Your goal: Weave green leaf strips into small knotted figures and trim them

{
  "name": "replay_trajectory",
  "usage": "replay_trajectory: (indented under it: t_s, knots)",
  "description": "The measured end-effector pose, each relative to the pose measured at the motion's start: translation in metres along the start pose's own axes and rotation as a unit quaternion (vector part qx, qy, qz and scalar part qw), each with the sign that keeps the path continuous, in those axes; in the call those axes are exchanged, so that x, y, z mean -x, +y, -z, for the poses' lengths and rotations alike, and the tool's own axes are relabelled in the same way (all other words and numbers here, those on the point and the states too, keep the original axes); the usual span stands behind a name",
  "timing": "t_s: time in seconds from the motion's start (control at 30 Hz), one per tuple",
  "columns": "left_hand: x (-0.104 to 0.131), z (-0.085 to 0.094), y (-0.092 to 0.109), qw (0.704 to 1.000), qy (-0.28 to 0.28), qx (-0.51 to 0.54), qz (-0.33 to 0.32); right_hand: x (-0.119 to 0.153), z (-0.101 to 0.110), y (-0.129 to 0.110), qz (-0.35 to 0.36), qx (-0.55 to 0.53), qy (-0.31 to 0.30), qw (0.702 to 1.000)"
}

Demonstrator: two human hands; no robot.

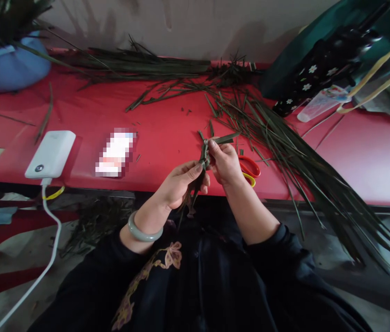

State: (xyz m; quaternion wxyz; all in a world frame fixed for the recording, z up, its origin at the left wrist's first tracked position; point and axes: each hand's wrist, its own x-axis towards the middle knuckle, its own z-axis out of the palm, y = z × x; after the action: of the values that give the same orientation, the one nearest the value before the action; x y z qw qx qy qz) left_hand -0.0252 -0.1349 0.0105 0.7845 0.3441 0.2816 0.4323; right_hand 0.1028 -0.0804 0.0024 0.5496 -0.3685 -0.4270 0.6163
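Note:
Between my two hands is a small piece woven from green palm leaf strips (pixel 205 150), held just above the front edge of the red table. My left hand (pixel 184 182) pinches its lower part between thumb and fingers, and loose leaf ends hang below. At the upper right side, my right hand (pixel 226 161) grips the weave, with a strip sticking out past the fingertips to the right. Scissors with red and yellow handles (pixel 249 167) lie partly hidden behind my right wrist.
Long palm leaves (pixel 285 138) spread over the right table edge; more leaves (pixel 139 64) lie along the wall. A white power bank (pixel 51 154) with a cable and a blurred phone (pixel 116 153) are at left. A blue basin (pixel 15 64), flowered umbrella (pixel 314 76) and plastic cup (pixel 319 105) stand farther back.

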Motion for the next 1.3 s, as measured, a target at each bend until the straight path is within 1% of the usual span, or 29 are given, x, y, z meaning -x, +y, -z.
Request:
replay_trajectory:
  t_s: [0.1, 0.17, 0.23, 0.37, 0.47, 0.57, 0.67, 0.77, 0.87, 0.97, 1.07, 1.13, 1.2, 1.23, 1.3]
  knots:
    - [-0.001, 0.0, -0.003, 1.0, 0.002, -0.007, 0.006, 0.002, 0.002, 0.003, 0.0, -0.002, 0.005, 1.0]
    - [-0.001, 0.002, -0.004, 1.0, 0.004, -0.02, 0.015, 0.003, 0.006, 0.005, 0.0, 0.004, -0.004, 1.0]
    - [-0.002, 0.005, -0.003, 1.0, 0.018, -0.023, 0.012, 0.005, 0.009, 0.008, 0.005, 0.01, -0.012, 1.0]
    - [-0.006, 0.007, -0.001, 0.995, 0.067, -0.039, -0.067, 0.01, 0.011, 0.012, 0.009, 0.027, -0.021, 0.999]
    - [-0.008, 0.005, -0.002, 0.986, 0.08, -0.093, -0.112, 0.015, 0.009, 0.013, 0.008, 0.06, -0.047, 0.997]
    - [-0.008, 0.004, -0.006, 0.967, 0.11, -0.167, -0.16, 0.018, 0.008, 0.015, 0.04, 0.109, -0.05, 0.992]
    - [-0.007, 0.006, -0.013, 0.937, 0.157, -0.235, -0.205, 0.02, 0.008, 0.017, 0.067, 0.152, -0.024, 0.986]
    - [-0.004, 0.009, -0.015, 0.914, 0.204, -0.273, -0.221, 0.024, 0.007, 0.016, 0.102, 0.207, 0.012, 0.973]
    - [-0.001, 0.009, -0.013, 0.906, 0.225, -0.279, -0.227, 0.028, 0.003, 0.01, 0.149, 0.267, 0.023, 0.952]
    - [0.001, 0.009, -0.01, 0.906, 0.223, -0.282, -0.223, 0.033, 0.0, 0.006, 0.171, 0.297, 0.031, 0.939]
    - [0.001, 0.009, -0.011, 0.921, 0.208, -0.259, -0.203, 0.035, 0.0, 0.006, 0.152, 0.272, 0.044, 0.949]
    - [0.0, 0.01, -0.012, 0.938, 0.196, -0.215, -0.189, 0.036, 0.002, 0.006, 0.122, 0.227, 0.023, 0.966]
    - [-0.001, 0.01, -0.013, 0.955, 0.181, -0.166, -0.168, 0.037, 0.005, 0.005, 0.093, 0.184, -0.018, 0.978]
    - [-0.001, 0.009, -0.013, 0.962, 0.172, -0.149, -0.153, 0.037, 0.007, 0.005, 0.082, 0.172, -0.035, 0.981]
    - [0.0, 0.007, -0.011, 0.97, 0.158, -0.134, -0.125, 0.038, 0.011, 0.003, 0.074, 0.172, -0.041, 0.981]
